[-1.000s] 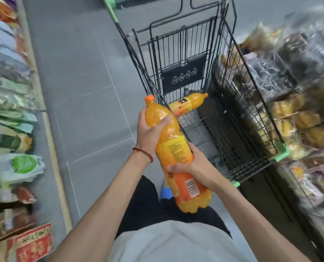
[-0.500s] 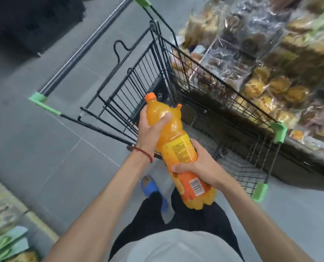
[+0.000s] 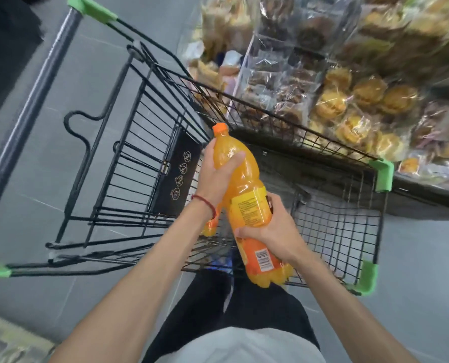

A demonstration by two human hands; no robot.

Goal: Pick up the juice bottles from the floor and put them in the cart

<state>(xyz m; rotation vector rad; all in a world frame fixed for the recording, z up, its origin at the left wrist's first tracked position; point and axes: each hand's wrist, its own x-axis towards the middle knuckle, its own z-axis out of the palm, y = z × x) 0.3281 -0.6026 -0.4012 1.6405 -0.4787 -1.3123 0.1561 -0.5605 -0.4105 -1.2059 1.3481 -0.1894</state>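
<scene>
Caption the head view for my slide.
Left hand and right hand hold a juice bottle above the wire cart, beside bagged pastries.

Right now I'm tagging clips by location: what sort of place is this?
Most likely a supermarket aisle: a wire shopping cart, shelves of bagged baked goods right beside it, and a large juice bottle held at the cart.
</scene>
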